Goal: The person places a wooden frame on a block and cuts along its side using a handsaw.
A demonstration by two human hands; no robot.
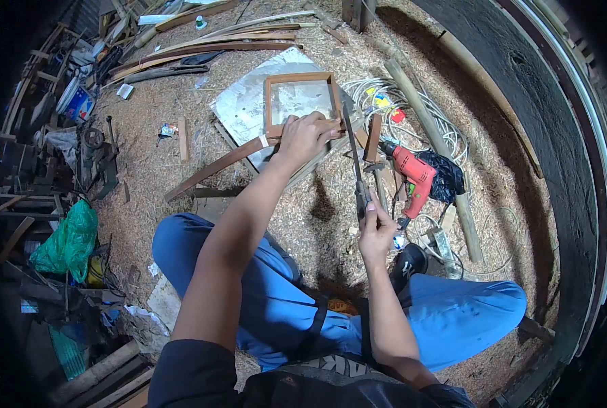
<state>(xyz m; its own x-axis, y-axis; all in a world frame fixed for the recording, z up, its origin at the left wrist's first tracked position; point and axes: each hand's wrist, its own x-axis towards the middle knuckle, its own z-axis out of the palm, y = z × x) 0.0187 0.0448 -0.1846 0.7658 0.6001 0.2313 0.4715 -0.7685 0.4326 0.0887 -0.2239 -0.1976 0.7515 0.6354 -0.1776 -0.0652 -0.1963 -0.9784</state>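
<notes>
My left hand (303, 139) is closed over the lower right corner of a small rectangular wooden frame (302, 77), pressing on it. The frame lies on a pale, stained board (239, 102). A long wooden strip (215, 168) with a white band runs from under this hand toward the lower left. In my right hand (377, 234) is the handle of a hand saw (355, 146), its narrow dark blade pointing away from me. The blade stands close beside the frame's right corner; whether it touches the wood I cannot tell.
A red power drill (414, 178) lies right of the saw, against a black plastic bag (446, 175). Behind it are a coiled white cable (453, 132) and a pole (419, 109). Long wood strips (242, 46) lie at the back. A green bag (69, 241) sits left. Shavings cover the ground.
</notes>
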